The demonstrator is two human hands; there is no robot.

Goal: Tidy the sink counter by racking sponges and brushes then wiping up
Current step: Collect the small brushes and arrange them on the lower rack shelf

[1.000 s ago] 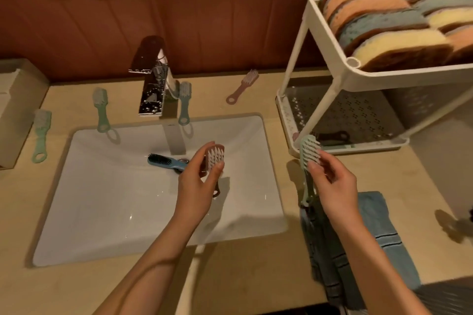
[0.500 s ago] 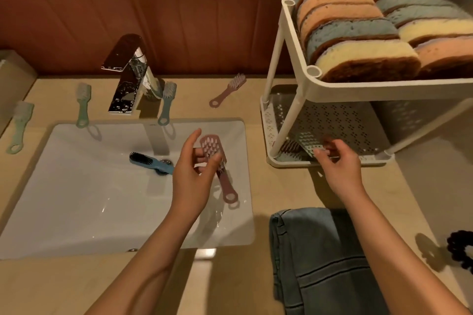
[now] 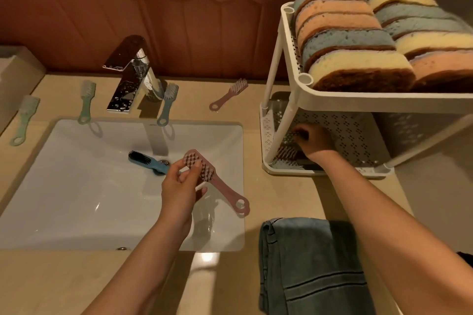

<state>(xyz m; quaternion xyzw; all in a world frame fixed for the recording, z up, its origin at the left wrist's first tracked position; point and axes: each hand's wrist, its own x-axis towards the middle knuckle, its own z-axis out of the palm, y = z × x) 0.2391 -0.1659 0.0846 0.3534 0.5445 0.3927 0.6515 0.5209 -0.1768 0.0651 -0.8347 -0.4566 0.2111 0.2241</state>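
Observation:
My left hand (image 3: 179, 188) holds a pink brush (image 3: 215, 179) by its head above the white sink (image 3: 64, 186), bristles facing up, handle pointing right and toward me. My right hand (image 3: 313, 142) reaches into the lower shelf of the white rack (image 3: 340, 102), fingers curled on a pale green brush (image 3: 289, 137) low over the shelf floor. Other brushes (image 3: 286, 153) lie on that shelf beside it. Several sponges (image 3: 358, 74) fill the top shelf. A blue brush (image 3: 151, 161) lies by the sink drain.
On the counter behind the sink lie two green brushes (image 3: 24, 117) (image 3: 87, 101), a grey-blue brush (image 3: 167, 102) by the chrome faucet (image 3: 133, 71), and a pink brush (image 3: 229, 94). A folded blue towel (image 3: 307, 263) lies in front of the rack.
My right hand carried the green brush from in front of the rack into its lower shelf. My left hand turned the pink brush so its handle points right.

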